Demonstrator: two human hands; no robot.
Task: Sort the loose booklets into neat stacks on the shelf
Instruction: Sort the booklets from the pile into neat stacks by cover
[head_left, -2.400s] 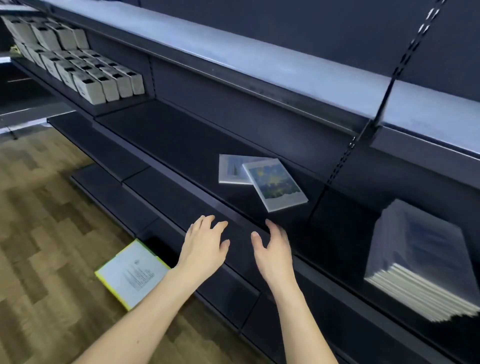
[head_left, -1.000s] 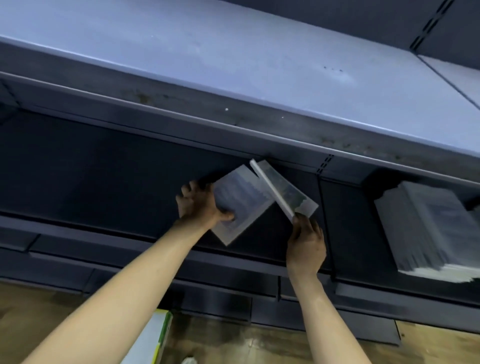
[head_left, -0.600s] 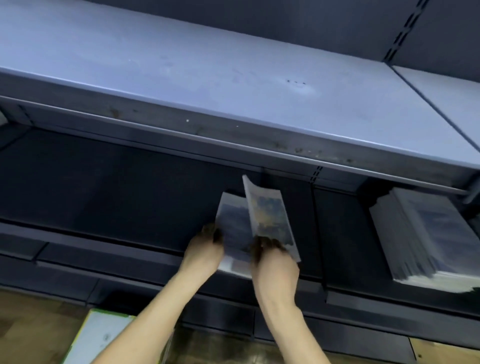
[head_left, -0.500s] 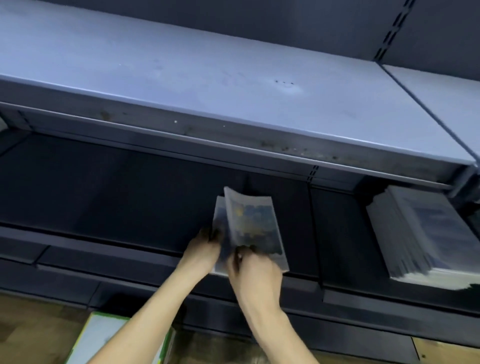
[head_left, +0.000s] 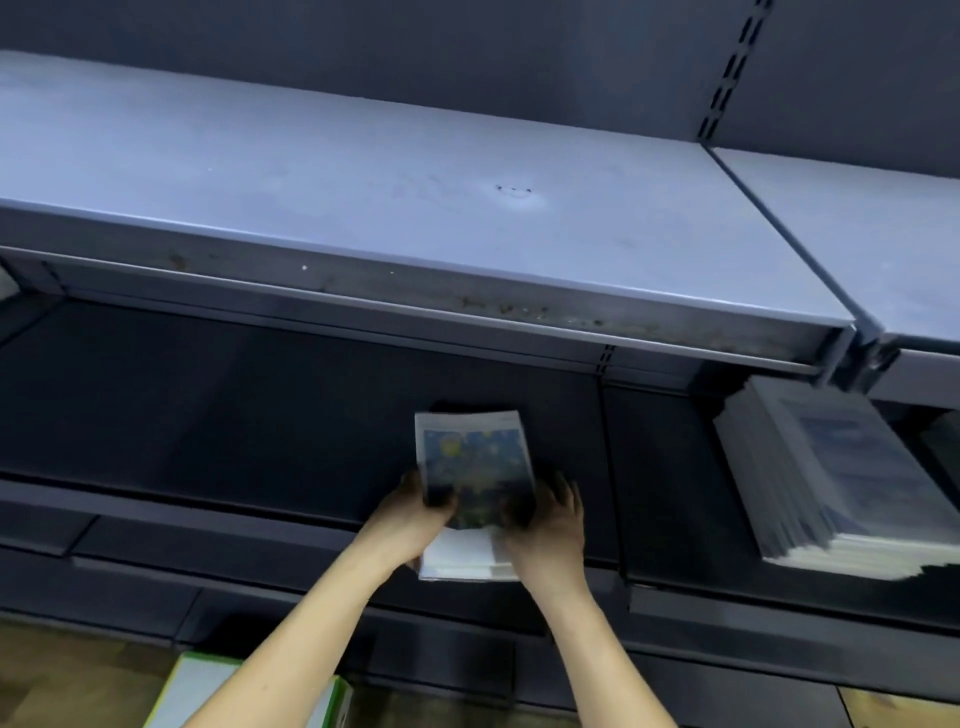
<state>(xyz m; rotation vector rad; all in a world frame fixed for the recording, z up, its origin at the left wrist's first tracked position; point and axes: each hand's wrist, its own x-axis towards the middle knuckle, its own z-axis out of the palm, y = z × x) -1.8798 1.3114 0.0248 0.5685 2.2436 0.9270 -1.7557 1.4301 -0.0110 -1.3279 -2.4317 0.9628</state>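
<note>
Two booklets (head_left: 475, 467) lie squared together, the top one with a blue and yellow painted cover, on the dark middle shelf (head_left: 234, 431). My left hand (head_left: 415, 512) grips their left edge with the thumb on the cover. My right hand (head_left: 545, 519) grips their right edge the same way. The near white edge of the pair juts out between my wrists. The lower booklet is almost wholly hidden under the top one.
A tall stack of similar booklets (head_left: 841, 488) sits on the same shelf to the right, past a slotted upright (head_left: 605, 364). A grey upper shelf (head_left: 415, 218) overhangs. A green-edged white book (head_left: 208, 691) lies on the wooden floor below.
The two booklets, earlier apart and tilted in each hand, have been brought together into one flat aligned pair. Both hands now hold its sides.
</note>
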